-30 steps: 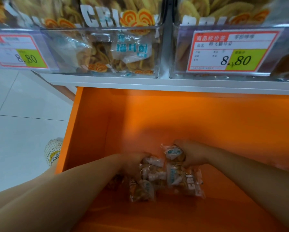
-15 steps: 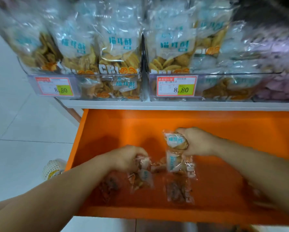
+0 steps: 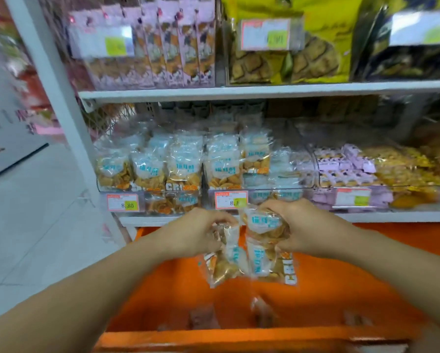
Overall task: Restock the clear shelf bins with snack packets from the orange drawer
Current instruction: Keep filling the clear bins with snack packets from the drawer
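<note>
My left hand (image 3: 196, 234) curls around a bunch of snack packets (image 3: 225, 263). My right hand (image 3: 306, 228) grips a second bunch (image 3: 267, 250) by the tops. The two bunches hang touching each other above the open orange drawer (image 3: 346, 289), just in front of the clear shelf bins (image 3: 152, 191), where packets of the same kind stand upright. A few blurred loose packets (image 3: 262, 314) lie on the drawer floor below.
</note>
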